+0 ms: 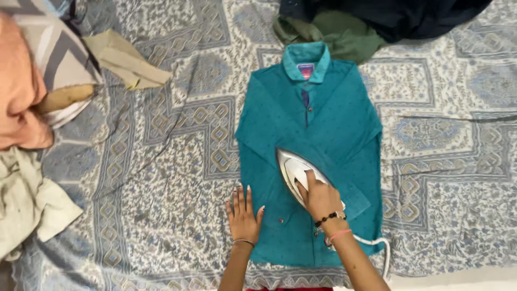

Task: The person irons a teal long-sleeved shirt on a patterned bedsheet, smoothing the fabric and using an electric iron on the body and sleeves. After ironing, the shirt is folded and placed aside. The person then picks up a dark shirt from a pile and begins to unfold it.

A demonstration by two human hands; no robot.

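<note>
One teal collared shirt (pixel 318 124) lies flat and buttoned on a patterned bedsheet (pixel 177 161), with both hands at its lower half. The right hand (pixel 320 198) is closed around the handle of one white clothes iron (pixel 295 168), whose pointed tip aims up and away from the wrist, across the shirt's front; its white cord (pixel 380 247) trails back beside the forearm. The left hand (pixel 243 215) lies open, fingers spread, palm down, pressing the shirt's edge just beside the iron hand. Beyond the fingertips, past the collar, sit one olive garment (pixel 344 33) and one dark navy one (pixel 388 16). Well off past the left hand lie one beige cloth (pixel 126 59) and one peach cloth (pixel 19 91).
</note>
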